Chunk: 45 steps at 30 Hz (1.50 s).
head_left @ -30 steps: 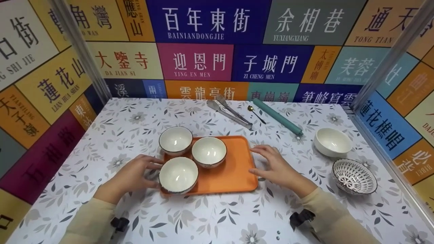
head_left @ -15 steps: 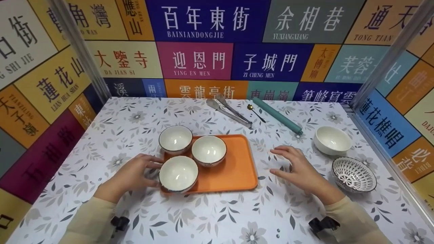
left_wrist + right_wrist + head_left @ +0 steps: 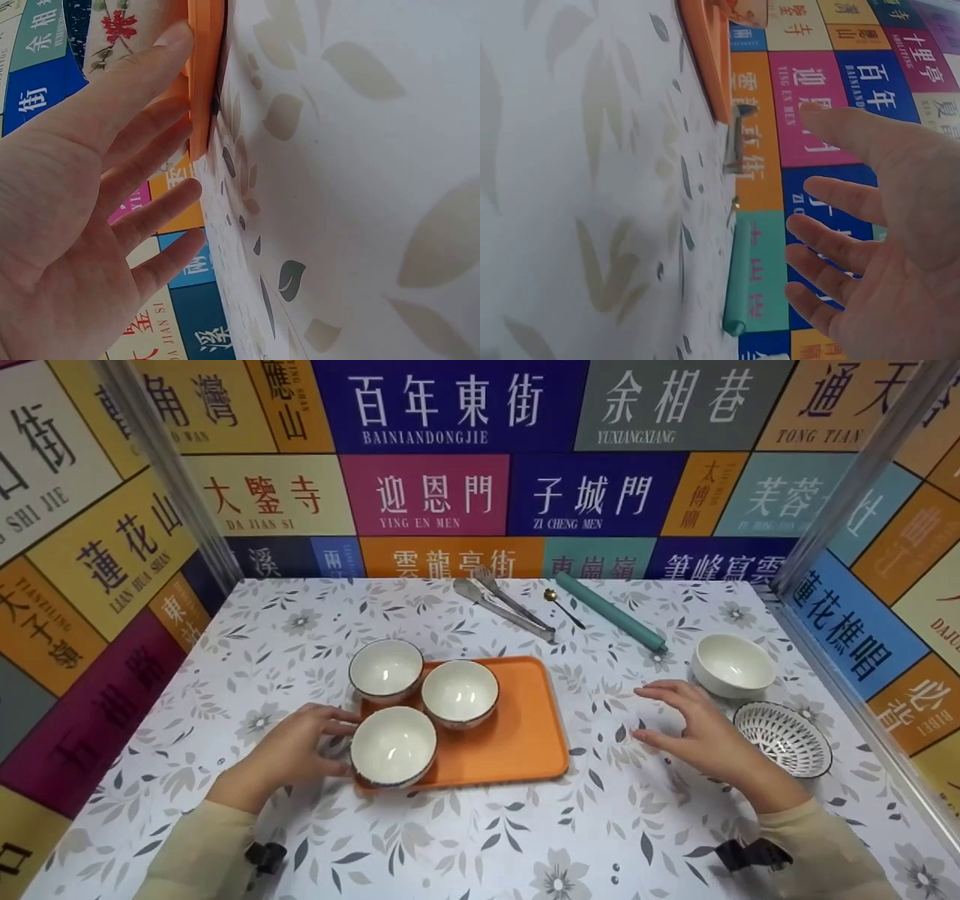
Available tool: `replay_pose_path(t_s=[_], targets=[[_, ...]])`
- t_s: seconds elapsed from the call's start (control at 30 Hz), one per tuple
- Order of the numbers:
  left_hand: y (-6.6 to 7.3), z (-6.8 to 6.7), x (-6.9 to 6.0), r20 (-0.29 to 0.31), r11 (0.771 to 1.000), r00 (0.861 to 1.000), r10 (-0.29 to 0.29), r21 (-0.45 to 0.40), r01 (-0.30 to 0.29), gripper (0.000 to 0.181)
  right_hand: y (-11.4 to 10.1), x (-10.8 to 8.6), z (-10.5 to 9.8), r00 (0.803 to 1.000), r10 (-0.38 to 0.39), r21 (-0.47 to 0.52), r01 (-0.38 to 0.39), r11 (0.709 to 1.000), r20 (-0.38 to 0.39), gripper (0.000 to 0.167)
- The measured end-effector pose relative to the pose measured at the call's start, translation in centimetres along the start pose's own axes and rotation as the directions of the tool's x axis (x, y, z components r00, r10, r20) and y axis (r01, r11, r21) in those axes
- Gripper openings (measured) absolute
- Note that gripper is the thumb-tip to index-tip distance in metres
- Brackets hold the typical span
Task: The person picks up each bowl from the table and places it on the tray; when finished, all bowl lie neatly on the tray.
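Observation:
Three cream bowls with dark rims stand at the left of an orange tray (image 3: 525, 727): a rear bowl (image 3: 386, 669), a middle bowl (image 3: 460, 694) and a front bowl (image 3: 394, 746). My left hand (image 3: 292, 750) is at the tray's left edge, fingers loosely bent beside the front bowl; in the left wrist view the fingers of this hand (image 3: 97, 180) spread along the tray's side (image 3: 204, 75). My right hand (image 3: 697, 731) hovers between the tray and the bowls at right, holding nothing, and the right wrist view shows this hand (image 3: 885, 225) with its fingers apart.
A plain white bowl (image 3: 733, 666) and a black-patterned bowl (image 3: 784, 739) stand at the right. Metal tongs (image 3: 506, 607), a small gold spoon (image 3: 564, 609) and a green rolled item (image 3: 611, 612) lie at the back. Sign-covered walls surround the table.
My right hand has left the tray's right edge and moved rightward, toward the patterned bowl. The left hand stays at the tray's left side, and the tray and bowls have hardly moved.

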State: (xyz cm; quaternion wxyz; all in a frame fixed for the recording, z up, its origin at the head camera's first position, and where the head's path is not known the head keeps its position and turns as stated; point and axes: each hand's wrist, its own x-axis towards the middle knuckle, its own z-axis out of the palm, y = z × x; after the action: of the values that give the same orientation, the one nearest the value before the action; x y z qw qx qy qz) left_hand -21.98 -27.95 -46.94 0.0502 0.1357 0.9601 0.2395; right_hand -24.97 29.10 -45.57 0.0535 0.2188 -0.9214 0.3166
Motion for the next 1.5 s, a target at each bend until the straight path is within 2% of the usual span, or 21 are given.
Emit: replay_pose_path(t_s=[0.27, 0.7, 0.93, 1.13, 1.33, 1.5], targets=[[0.0, 0.0, 0.0, 0.001, 1.0, 1.0, 0.001, -0.005, -0.001, 0.056, 1.1, -0.8, -3.1, 0.997, 0.069, -0.031, -0.068, 0.997, 0.028, 0.055], [0.0, -0.1, 0.1, 0.01, 1.0, 1.0, 0.0, -0.002, 0.0, 0.055, 3.8, -2.3, -6.1, 0.983, 0.181, -0.101, -0.181, 0.978, -0.008, 0.073], [-0.1, 0.0, 0.0, -0.011, 0.999, 0.999, 0.043, 0.025, -0.043, 0.056, 5.0, -2.0, -7.2, 0.979, 0.206, -0.161, -0.205, 0.966, -0.009, 0.082], [-0.1, 0.0, -0.1, -0.003, 1.0, 1.0, 0.004, 0.015, -0.004, 0.057, 5.8, -1.2, -7.8, 0.97, 0.241, -0.156, -0.24, 0.958, -0.013, 0.088], [-0.1, 0.0, -0.1, -0.002, 1.0, 1.0, -0.003, 0.009, 0.003, 0.057, 6.5, -1.1, -8.6, 0.948, 0.316, -0.17, -0.307, 0.936, 0.028, 0.095], [0.0, -0.1, -0.1, -0.003, 1.0, 1.0, -0.003, 0.007, 0.003, 0.057, 7.1, -2.1, -9.6, 0.939, 0.331, -0.216, -0.306, 0.927, 0.09, 0.094]])
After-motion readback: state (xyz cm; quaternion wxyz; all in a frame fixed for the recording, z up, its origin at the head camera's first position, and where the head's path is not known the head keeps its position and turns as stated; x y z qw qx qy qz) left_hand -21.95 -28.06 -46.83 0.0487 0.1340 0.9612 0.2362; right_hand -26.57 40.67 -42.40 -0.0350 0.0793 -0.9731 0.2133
